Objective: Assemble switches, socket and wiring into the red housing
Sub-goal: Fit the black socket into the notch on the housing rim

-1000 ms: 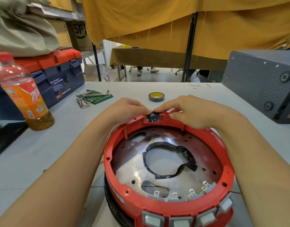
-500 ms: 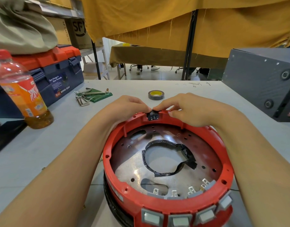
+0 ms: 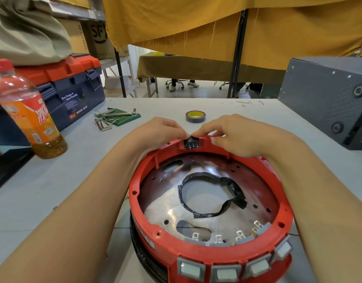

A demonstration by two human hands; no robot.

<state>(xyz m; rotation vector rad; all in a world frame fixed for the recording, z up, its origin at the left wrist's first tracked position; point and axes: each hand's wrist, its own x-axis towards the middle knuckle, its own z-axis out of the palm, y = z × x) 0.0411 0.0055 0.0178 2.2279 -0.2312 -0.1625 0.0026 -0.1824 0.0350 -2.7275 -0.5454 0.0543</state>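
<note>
**Both hands at the socket on the far rim**

While the red housing (image 3: 204, 256) sits on the grey table (image 3: 53, 180) directly before the person, both hands meet at its far wall. The left hand (image 3: 157, 132) and the right hand (image 3: 239, 135) curl their fingertips onto the small black socket (image 3: 191, 143), pinching it from either side where it sits in a notch of the rim. The forearms run down both flanks of the ring and hide the table on either side of it.

The housing is a thick round ring of matte red plastic with small screw holes along its top edge. Its floor is a shiny metal plate, drilled with holes and cut with oval openings, and a crumpled loop of black tape (image 3: 212, 195) edges the large central hole. Four square grey switches (image 3: 225, 273) with pale faces are set in the near wall, their metal terminals standing up inside.

Beyond the hands lies a roll of grey tape (image 3: 195, 116) with a yellow core. To the left are hex keys (image 3: 108, 118) on a green pouch, a blue toolbox (image 3: 73, 92) with a red lid, and a clear plastic bottle (image 3: 29, 115) with an orange label and some amber liquid. A dark grey textured box (image 3: 327, 99) stands on the right. Mustard cloth (image 3: 217, 23) hangs behind the table.
</note>
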